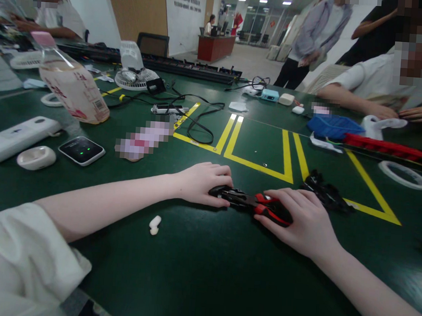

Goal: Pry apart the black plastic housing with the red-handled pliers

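My right hand (302, 220) is wrapped round the red and black handles of a pair of pliers (261, 206), whose jaws point left. My left hand (207, 183) pinches a small black part (232, 194), and the jaws of the pliers meet its right end. Exactly how the jaws sit on the part is too small to tell. Right of the pliers, beyond my right hand, lies a cluster of black plastic parts (326, 191). A white earbud (154, 225) rests on the green table (203, 273) nearer to me, below my left forearm.
Yellow tape (257, 168) marks boxes beyond my hands. To the left are a tilted drink bottle (71, 83), a white power bank (19, 137), an earbud case (36, 158) and a small screened device (81, 150). Black cable (199, 123) loops behind. People sit and stand across the table.
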Action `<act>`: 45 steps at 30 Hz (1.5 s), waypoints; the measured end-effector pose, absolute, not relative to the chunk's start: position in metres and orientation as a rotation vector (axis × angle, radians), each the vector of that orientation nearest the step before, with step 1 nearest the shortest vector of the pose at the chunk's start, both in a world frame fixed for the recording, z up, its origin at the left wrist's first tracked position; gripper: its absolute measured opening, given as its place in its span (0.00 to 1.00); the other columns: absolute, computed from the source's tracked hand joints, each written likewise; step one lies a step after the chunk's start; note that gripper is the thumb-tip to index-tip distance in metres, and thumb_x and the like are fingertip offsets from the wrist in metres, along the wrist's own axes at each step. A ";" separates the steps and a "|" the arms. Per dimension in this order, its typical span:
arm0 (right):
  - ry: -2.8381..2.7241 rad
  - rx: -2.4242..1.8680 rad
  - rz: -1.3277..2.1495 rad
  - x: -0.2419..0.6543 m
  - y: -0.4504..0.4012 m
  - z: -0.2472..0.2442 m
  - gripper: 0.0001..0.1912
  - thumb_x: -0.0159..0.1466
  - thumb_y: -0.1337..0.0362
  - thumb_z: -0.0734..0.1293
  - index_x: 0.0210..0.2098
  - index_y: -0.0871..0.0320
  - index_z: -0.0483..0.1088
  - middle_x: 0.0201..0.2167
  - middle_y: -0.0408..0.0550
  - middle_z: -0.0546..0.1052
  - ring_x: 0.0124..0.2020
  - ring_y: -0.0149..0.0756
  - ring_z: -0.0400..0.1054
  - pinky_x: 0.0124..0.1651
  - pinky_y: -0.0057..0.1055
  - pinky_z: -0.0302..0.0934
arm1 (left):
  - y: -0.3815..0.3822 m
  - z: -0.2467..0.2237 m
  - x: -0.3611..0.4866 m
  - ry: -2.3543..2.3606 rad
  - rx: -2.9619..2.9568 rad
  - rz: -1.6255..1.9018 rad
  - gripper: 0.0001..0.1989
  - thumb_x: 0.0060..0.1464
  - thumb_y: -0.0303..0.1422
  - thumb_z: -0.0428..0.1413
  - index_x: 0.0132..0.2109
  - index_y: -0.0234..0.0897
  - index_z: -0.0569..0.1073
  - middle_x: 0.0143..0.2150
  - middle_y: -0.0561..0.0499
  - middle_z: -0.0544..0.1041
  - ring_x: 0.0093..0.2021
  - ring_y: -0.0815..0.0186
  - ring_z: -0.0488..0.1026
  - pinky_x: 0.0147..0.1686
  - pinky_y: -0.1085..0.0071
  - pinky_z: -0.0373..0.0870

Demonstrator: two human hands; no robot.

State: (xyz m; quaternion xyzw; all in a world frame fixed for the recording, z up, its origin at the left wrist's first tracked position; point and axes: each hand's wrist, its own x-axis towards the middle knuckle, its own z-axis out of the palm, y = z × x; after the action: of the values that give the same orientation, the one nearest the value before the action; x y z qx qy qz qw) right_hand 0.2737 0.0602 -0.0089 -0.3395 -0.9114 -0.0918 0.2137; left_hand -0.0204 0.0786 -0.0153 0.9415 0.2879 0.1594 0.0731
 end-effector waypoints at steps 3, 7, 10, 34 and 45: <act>-2.532 -0.911 -0.296 0.275 0.060 -0.010 0.23 0.61 0.47 0.68 0.47 0.57 0.70 0.41 0.52 0.80 0.40 0.44 0.75 0.46 0.45 0.64 | 0.077 -0.014 -0.020 0.906 2.851 0.456 0.21 0.61 0.51 0.53 0.49 0.37 0.71 0.50 0.47 0.72 0.41 0.63 0.72 0.41 0.66 0.64; -2.528 -0.911 -0.300 0.275 0.060 -0.010 0.23 0.61 0.47 0.68 0.49 0.55 0.69 0.43 0.52 0.80 0.42 0.46 0.74 0.48 0.47 0.63 | 0.076 -0.014 -0.019 0.960 2.872 0.452 0.22 0.60 0.52 0.53 0.46 0.37 0.70 0.49 0.47 0.73 0.40 0.63 0.72 0.40 0.66 0.63; -2.524 -0.914 -0.302 0.275 0.060 -0.010 0.24 0.61 0.47 0.68 0.50 0.55 0.68 0.43 0.53 0.80 0.43 0.47 0.74 0.49 0.48 0.63 | 0.075 -0.014 -0.019 0.969 2.877 0.467 0.22 0.59 0.52 0.54 0.46 0.37 0.70 0.48 0.48 0.73 0.41 0.63 0.73 0.40 0.66 0.63; -2.515 -0.821 -0.367 0.276 0.059 -0.009 0.20 0.62 0.51 0.69 0.48 0.55 0.69 0.40 0.52 0.79 0.39 0.44 0.74 0.45 0.45 0.64 | 0.078 -0.014 -0.020 0.900 2.853 0.488 0.18 0.62 0.48 0.53 0.48 0.37 0.70 0.47 0.48 0.72 0.38 0.64 0.71 0.39 0.66 0.63; -2.522 -0.808 -0.545 0.275 0.056 -0.007 0.20 0.62 0.52 0.68 0.49 0.57 0.69 0.40 0.55 0.79 0.39 0.48 0.73 0.46 0.49 0.61 | 0.071 -0.013 -0.019 1.083 2.919 0.545 0.20 0.62 0.50 0.51 0.43 0.36 0.72 0.43 0.50 0.74 0.38 0.65 0.72 0.36 0.68 0.61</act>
State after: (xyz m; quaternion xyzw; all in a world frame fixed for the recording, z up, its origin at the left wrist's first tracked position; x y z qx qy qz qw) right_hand 0.2747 0.0562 -0.0066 -0.2916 -0.9106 -0.1967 0.2171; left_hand -0.0191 0.0713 -0.0127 0.9235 0.3426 0.1726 -0.0096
